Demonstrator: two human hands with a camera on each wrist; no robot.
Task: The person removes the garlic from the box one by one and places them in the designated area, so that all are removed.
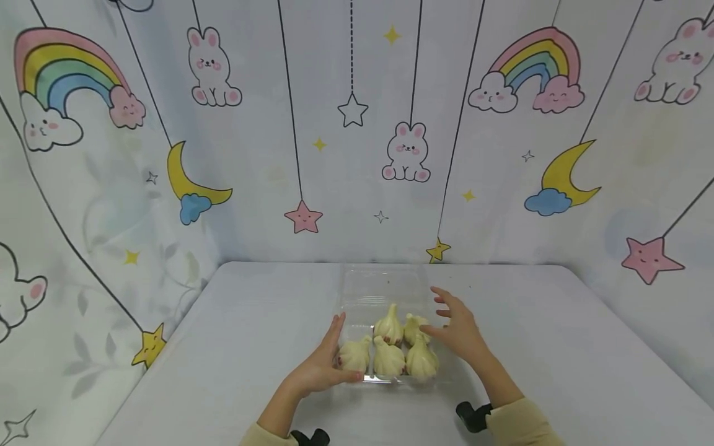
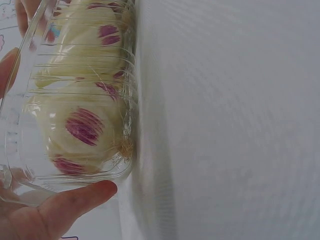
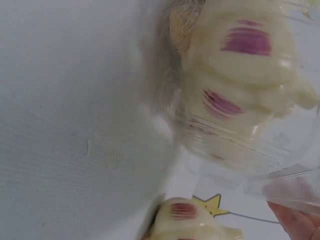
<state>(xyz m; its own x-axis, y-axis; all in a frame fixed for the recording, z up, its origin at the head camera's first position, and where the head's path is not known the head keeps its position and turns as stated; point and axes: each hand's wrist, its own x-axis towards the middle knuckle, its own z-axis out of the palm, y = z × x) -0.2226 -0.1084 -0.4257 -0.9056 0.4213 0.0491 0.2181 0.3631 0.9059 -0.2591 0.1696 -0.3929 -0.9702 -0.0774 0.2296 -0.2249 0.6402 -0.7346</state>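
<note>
Garlic bulbs (image 1: pixel 388 359) in the clear box (image 1: pixel 385 286) toward the desk's (image 1: pixel 251 316) far edge want gentle steadying, I judge, my left hand (image 1: pixel 319 367) straight-fingered against it, my right hand (image 1: pixel 463 333) spread wide.

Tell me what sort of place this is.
Probably a staged indoor recording spot: a pale, cartoon-printed backdrop hangs behind a broad white-topped table, on which a clear, rectangular plastic box holds round, pale yellow garlic bulbs.
</note>
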